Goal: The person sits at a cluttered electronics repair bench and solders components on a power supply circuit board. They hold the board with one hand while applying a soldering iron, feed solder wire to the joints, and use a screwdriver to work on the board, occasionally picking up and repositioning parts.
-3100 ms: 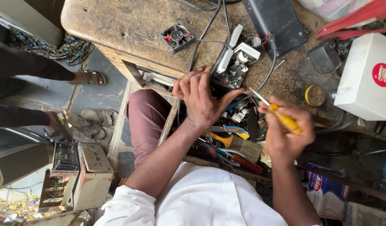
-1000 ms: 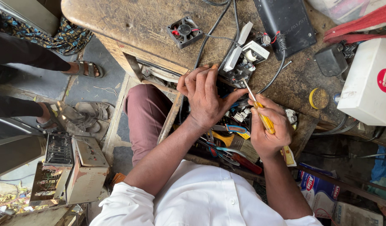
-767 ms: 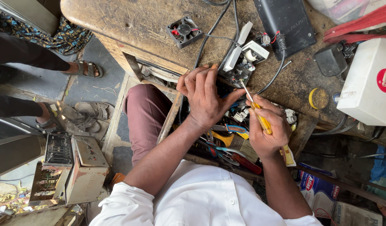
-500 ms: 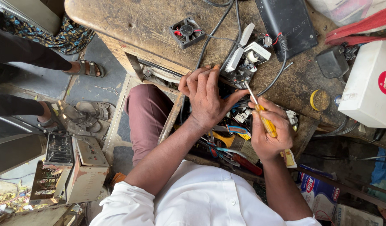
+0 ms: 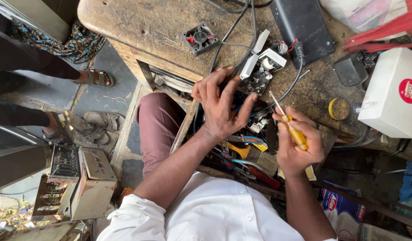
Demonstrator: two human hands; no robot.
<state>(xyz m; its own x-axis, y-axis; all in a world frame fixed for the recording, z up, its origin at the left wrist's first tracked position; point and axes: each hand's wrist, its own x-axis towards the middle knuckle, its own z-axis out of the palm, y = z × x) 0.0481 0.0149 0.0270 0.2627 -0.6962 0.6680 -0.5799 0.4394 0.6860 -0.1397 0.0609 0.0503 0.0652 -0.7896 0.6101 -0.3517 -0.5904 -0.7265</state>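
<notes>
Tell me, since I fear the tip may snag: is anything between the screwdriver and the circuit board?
Partly. The screwdriver in the right hand points at the circuit board. Black cables loop beside its tip, and the left hand covers the board's near edge. The tip's own path looks open.

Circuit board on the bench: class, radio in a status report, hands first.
Left hand spread, reaching at circuit board. Right hand grips yellow-handled screwdriver, tip near board. Black cables crowd it.

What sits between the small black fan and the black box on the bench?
In the head view, black cables and a white bar-shaped part lie between the fan and the black box.
</notes>
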